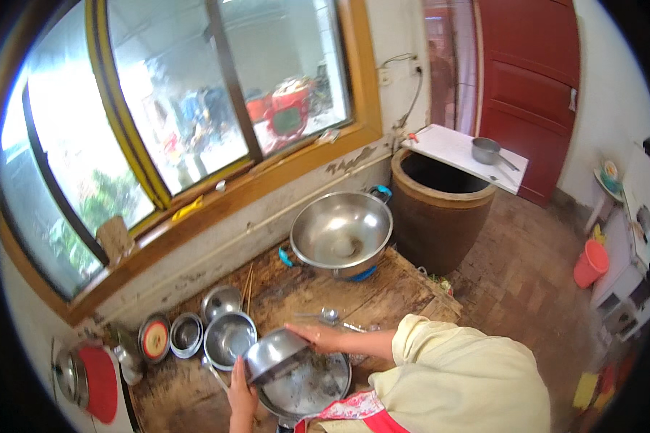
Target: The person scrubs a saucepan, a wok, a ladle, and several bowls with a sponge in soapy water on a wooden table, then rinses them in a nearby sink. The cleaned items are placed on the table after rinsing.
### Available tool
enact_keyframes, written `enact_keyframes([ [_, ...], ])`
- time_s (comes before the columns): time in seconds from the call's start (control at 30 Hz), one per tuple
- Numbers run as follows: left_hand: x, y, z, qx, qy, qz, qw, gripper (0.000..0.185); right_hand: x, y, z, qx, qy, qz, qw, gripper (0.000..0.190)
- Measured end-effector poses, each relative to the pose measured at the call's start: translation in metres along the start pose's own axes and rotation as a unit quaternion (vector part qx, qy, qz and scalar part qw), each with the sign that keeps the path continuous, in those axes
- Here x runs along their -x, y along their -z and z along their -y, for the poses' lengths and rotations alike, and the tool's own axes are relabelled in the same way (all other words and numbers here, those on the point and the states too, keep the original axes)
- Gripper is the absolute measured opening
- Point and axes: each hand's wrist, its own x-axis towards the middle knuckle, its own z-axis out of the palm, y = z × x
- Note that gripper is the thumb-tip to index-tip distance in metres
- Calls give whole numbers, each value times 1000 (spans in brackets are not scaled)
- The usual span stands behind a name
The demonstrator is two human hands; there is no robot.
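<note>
A stainless steel bowl is held tilted on its side between my two hands. My left hand supports its near left side, and my right hand rests against its far right rim. Beneath the bowl lies a wide metal pan, its inside dull and marked, its handle near the bottom of the view. Another steel bowl stands right beside my left hand, with a light utensil handle below it. The held bowl's inside is mostly hidden from me.
Smaller metal bowls, chopsticks and a metal ladle lie on the worn wooden table. A large steel basin with blue handles stands at its back. Beyond is a brown vat with a white board bearing a saucepan.
</note>
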Motion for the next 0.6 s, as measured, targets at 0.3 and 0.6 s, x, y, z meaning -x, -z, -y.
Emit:
enact_keyframes([
  [0.3,38,16,12,130,105,-132,977,76,2,-41,-24,23,2,39,999,79],
  [0.6,93,13,21,174,195,-223,939,60,0,-66,-5,-76,-213,77,971,73],
])
